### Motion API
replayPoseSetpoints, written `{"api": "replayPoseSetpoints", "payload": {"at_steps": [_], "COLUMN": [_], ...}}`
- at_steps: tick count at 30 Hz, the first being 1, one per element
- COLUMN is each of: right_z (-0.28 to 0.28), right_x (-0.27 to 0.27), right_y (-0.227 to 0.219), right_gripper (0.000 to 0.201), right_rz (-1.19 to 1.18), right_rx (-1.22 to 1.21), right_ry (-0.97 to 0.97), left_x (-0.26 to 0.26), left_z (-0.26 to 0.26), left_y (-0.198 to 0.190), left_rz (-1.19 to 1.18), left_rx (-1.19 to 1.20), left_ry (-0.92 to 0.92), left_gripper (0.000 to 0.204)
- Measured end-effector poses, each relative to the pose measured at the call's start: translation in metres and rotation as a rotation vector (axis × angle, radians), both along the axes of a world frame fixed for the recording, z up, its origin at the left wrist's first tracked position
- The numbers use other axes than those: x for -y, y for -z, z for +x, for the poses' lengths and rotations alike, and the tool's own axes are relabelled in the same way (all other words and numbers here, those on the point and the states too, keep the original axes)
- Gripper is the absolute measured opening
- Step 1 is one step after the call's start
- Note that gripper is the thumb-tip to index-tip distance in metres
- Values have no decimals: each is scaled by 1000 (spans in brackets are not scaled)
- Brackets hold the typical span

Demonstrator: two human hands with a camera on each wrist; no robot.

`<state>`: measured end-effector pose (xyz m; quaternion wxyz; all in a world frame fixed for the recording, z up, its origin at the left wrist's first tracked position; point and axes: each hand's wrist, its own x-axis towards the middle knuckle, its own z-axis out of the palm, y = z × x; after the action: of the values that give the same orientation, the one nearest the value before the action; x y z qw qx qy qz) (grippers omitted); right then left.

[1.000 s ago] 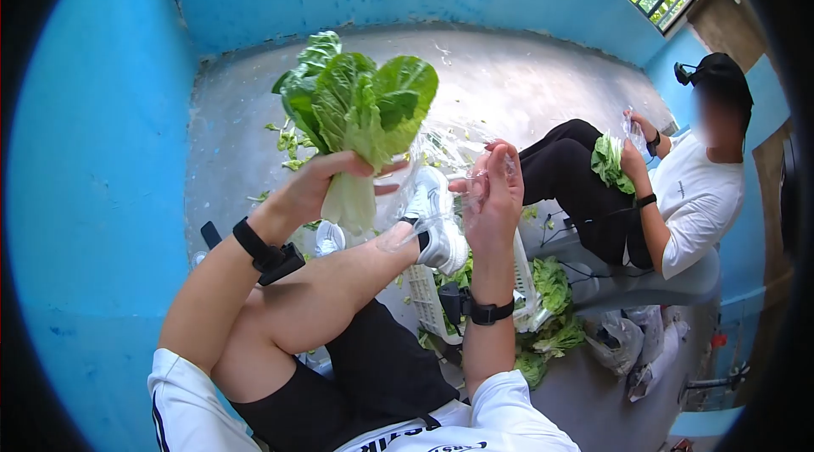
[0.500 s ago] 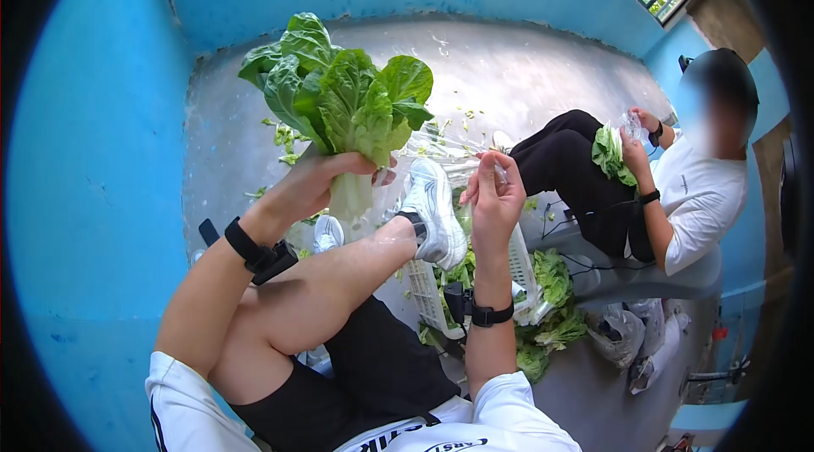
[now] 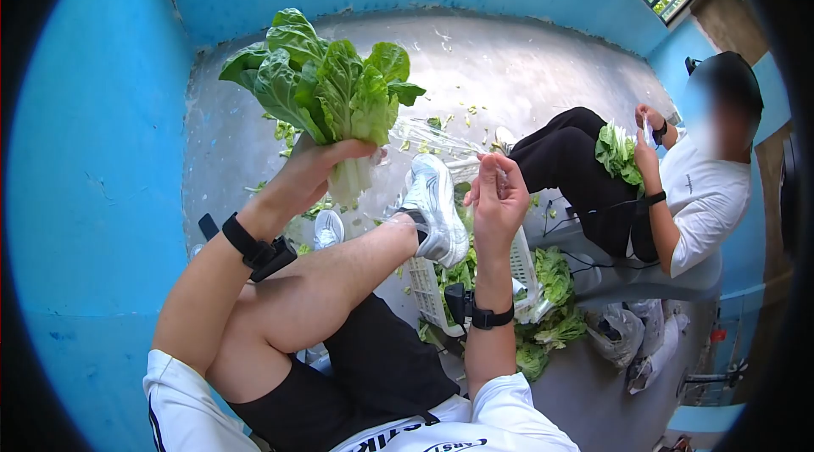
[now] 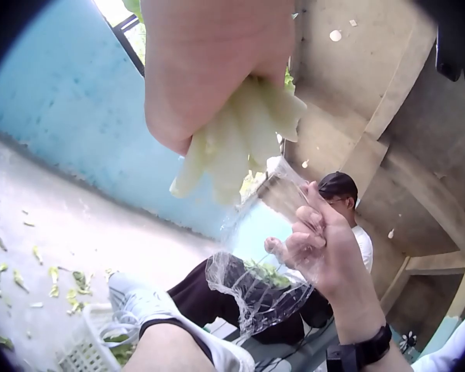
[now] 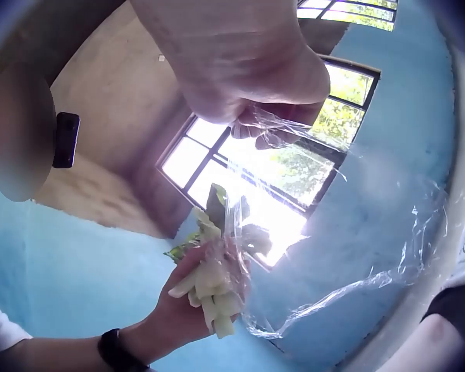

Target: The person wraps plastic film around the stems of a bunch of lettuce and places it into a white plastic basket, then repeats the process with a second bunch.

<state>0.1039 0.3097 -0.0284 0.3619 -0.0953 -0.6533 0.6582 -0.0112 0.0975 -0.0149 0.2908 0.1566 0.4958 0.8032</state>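
My left hand (image 3: 315,159) grips a bunch of leafy greens (image 3: 335,87) round its pale stems, leaves pointing up and away. In the left wrist view the cut stem ends (image 4: 236,143) stick out below the fist. To the right, my right hand (image 3: 498,198) pinches clear thin plastic (image 3: 437,136) between thumb and fingers. That film stretches across toward the greens; in the right wrist view a loose fold of the plastic (image 5: 349,285) hangs in an arc beside the stems. Whether it is a bag or a sheet, I cannot tell.
A white plastic basket (image 3: 428,291) with greens stands beside my leg, and more leafy heads (image 3: 555,278) lie next to it. Another person (image 3: 704,198) sits at the right with greens (image 3: 617,153). Filled plastic bags (image 3: 615,337) lie on the floor; leaf scraps are scattered beyond my white shoe (image 3: 437,210).
The greens have moved left and slightly up in my left hand, away from the right. The right hand has drawn its fingers together on the plastic, which is now pulled out between the hands.
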Motion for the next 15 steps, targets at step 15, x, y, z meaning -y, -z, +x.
{"api": "replayPoseSetpoints", "payload": {"at_steps": [15], "right_z": [1], "right_x": [1], "right_y": [1], "right_gripper": [22], "right_rz": [4], "right_rx": [7], "right_ry": [54], "left_x": [3], "left_z": [-4], "left_y": [6], "left_rz": [-73], "left_rx": [-10], "left_ry": [-41], "left_gripper": [33]}}
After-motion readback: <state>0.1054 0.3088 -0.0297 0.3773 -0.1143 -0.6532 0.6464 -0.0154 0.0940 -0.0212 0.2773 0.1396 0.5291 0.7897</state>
